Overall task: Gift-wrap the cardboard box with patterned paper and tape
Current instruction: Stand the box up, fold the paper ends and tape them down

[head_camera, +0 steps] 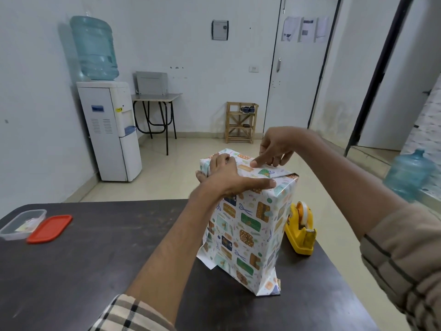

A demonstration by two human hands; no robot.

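Far left on the dark table point(107, 259) sits a clear plastic tub point(22, 223) with its red lid point(50, 228) off and lying just to its right. Neither is in use at the moment.

Toward the middle, the left hand point(229, 177) is clamped over the upper end of the cardboard box point(248, 225). The thumb is stretched along the near edge and the fingers are bent down onto the folds at the far left corner. The box stands upright on the right half of the table, and the patterned paper point(253, 218) already covers every side I can see.

The right hand point(274, 149) comes in from the far side. Its forefinger is out straight and pushes down on the top flap, while the other fingers are loosely curled and hold nothing I can make out. I can't tell whether a strip of tape is under that fingertip.

Just right of the box, a yellow tape dispenser point(301, 229) waits near the table edge.

I'd judge the job a good way past half. The body is wrapped and the top end is folded and being pressed flat, though its right-hand corner looks a little raised. At the bottom the paper flares out loose on the table, so that end appears to need folding and taping.
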